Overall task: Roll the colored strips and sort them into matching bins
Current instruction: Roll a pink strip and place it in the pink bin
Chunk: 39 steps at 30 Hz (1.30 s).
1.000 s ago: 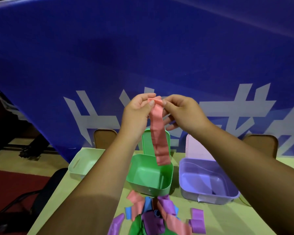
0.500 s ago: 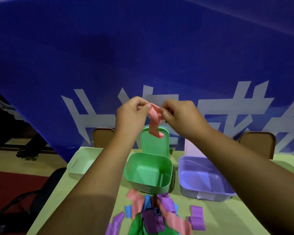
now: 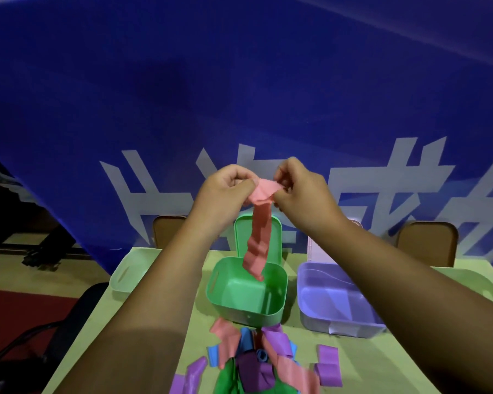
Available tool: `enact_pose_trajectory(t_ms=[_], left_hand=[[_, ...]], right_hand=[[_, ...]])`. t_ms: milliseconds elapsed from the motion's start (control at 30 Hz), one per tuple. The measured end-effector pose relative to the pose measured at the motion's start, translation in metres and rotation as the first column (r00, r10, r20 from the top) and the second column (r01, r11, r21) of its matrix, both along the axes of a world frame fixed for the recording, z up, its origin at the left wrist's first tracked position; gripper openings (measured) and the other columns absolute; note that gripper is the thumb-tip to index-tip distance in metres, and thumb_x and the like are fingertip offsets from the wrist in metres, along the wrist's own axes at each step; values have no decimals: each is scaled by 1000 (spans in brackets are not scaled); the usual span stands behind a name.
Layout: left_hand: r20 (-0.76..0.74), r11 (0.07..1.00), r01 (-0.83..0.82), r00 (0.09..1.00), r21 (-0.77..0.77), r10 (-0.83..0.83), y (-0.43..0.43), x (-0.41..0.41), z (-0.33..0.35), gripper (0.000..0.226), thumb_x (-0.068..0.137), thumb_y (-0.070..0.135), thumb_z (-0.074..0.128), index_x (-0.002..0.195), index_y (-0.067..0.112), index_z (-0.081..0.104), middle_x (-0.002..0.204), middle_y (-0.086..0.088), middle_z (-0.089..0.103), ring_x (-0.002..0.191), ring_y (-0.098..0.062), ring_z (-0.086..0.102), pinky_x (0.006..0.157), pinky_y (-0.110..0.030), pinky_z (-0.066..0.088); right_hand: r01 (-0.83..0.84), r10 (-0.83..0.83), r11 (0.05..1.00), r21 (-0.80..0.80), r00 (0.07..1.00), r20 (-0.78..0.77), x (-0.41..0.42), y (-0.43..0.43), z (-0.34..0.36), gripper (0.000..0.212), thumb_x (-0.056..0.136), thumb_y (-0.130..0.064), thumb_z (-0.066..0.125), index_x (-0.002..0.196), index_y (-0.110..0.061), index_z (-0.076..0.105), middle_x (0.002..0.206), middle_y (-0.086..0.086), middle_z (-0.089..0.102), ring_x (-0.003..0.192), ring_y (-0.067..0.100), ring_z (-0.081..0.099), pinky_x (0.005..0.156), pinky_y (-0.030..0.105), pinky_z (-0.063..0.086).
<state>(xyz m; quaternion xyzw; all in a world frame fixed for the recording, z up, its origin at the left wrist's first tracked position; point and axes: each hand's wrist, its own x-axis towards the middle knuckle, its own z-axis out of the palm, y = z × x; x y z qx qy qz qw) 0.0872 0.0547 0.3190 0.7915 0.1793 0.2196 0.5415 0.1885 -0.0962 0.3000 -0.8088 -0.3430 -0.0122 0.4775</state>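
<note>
Half a second back only a short tail showed below the fingers; now the pink strip (image 3: 260,237) hangs long again, its twisted end dangling over the green bin (image 3: 212,290) — the roll seems to have slipped loose, so I judge the winding must start afresh. Left hand (image 3: 225,191) is raised, fingers curled, pinching the strip's bunched top; right hand (image 3: 300,191) sits close beside it, pinching the same bunch from the other side — purple bin (image 3: 325,322) waits further right

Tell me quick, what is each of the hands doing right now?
Left hand: closed, pinching the top of the pink strip.
Right hand: closed, pinching the same top end.
</note>
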Motion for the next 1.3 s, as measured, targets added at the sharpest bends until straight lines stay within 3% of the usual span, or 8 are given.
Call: enact_pose_trajectory(t_ms=[267,367,467,700,800,933,1100,1300], left_hand=[[-242,984,159,955,-82,-174,6,-7,4,16,102,36,68,107,23,77,90,-1,76,77,-15,66,68,-34,54],[-376,950,290,872,-117,-313,12,-11,3,32,99,52,69,93,21,75,84,-6,68,82,-24,58,81,-43,47],[-416,929,368,837,-50,-354,19,-13,0,31,99,50,70,92,20,77,87,-1,69,86,-21,59,85,-41,44],[116,859,301,953,-413,-279,21,-8,-25,6,90,19,70,85,19,74,85,-4,66,80,-17,59,73,-29,45],[215,828,264,960,-494,-178,17,-5,-29,7,92,19,72,86,23,73,91,-13,66,85,-26,61,75,-35,46],[305,789,239,950,-565,-69,12,-4,-24,18,107,12,55,91,17,62,62,-2,55,46,-10,49,62,-31,57],[12,972,100,995,-214,-99,24,-9,-26,10,106,16,64,99,14,71,68,-5,50,47,-13,38,46,-23,33],[-441,902,257,894,346,-86,20,-7,-28,34,106,49,61,87,23,72,78,3,75,70,-22,69,66,-42,59]], right_hand=[[-21,88,945,-326,978,191,9,4,-3,32,105,-11,47,129,-19,67,120,2,62,103,26,62,84,41,52],[-25,10,996,-80,983,-183,11,4,-7,29,100,-15,49,100,-22,77,92,1,76,91,29,73,83,46,61],[33,200,945,326,731,-652,14,2,-6,22,98,-13,55,100,-11,77,100,10,80,102,34,76,93,49,63],[27,474,817,576,539,-696,16,-8,-10,29,105,-10,50,123,6,66,97,19,74,91,36,76,97,58,62],[20,348,883,469,642,-684,19,-12,-12,20,97,-23,64,109,-7,64,76,7,55,68,22,58,89,58,62],[-87,217,960,265,829,-516,28,-26,-18,12,95,-26,74,88,-20,67,64,-5,53,60,14,50,58,29,46],[-160,301,939,306,813,-498,42,-46,-16,15,83,-27,76,84,-15,68,67,0,57,67,17,52,70,35,47],[-212,396,905,369,735,-550,45,-57,-13,15,85,-19,69,92,-9,59,64,8,45,55,21,50,75,48,58]])
